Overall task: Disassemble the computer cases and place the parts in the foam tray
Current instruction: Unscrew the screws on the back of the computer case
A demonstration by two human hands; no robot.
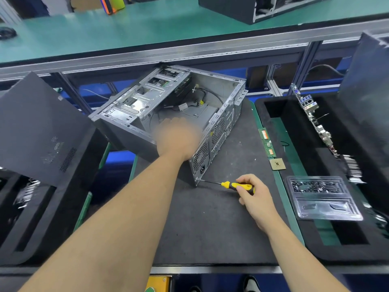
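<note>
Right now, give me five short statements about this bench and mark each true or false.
1. The right hand holds a yellow screwdriver. True.
2. The screwdriver tip is at the lower corner of the case. True.
3. The case is closed, its side panel on. False: it is open and cables show inside.
4. The RAM stick lies inside the case. False: it lies right of the case, by the foam tray.
5. The left hand is on the case's near edge. True, though it is blurred, so its fingers cannot be read.
</note>
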